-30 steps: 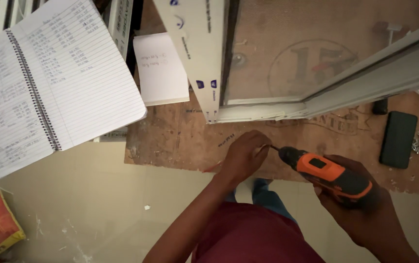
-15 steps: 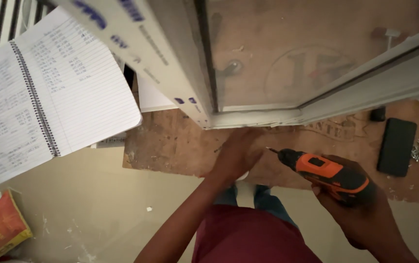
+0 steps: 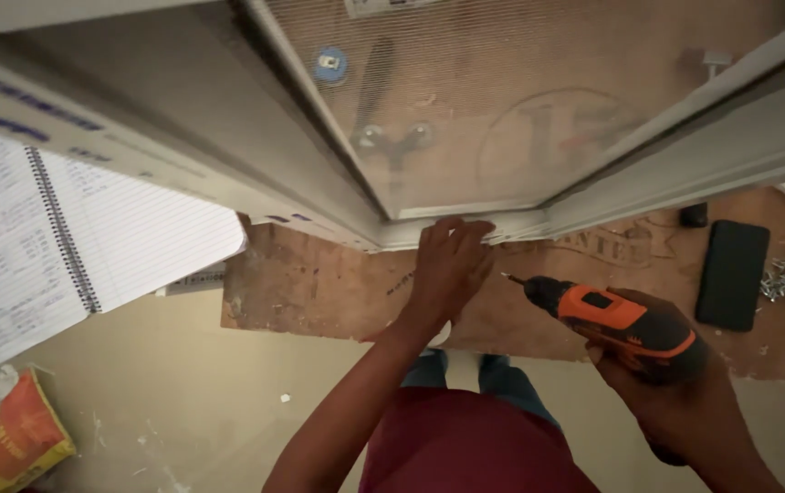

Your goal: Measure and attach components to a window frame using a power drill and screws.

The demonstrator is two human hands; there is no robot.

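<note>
A big white window frame (image 3: pixel 648 173) with a mesh screen lies across the brown worktop (image 3: pixel 319 292); its corner points at the person. An open spiral notebook (image 3: pixel 73 246) lies to the left; a dark phone (image 3: pixel 731 273) lies flat to the right. The right hand (image 3: pixel 675 393) has its fingers wrapped tight round an orange and black drill (image 3: pixel 621 324), its tip just beside the frame corner. The left hand (image 3: pixel 449 265) presses flat on that corner, fingers spread out, gripping nothing.

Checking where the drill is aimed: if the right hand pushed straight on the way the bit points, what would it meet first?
Probably the left hand, pressed on the white frame. The right hand aims the orange drill up-left toward it; depth is unclear, so the bit may pass beside it.
</note>
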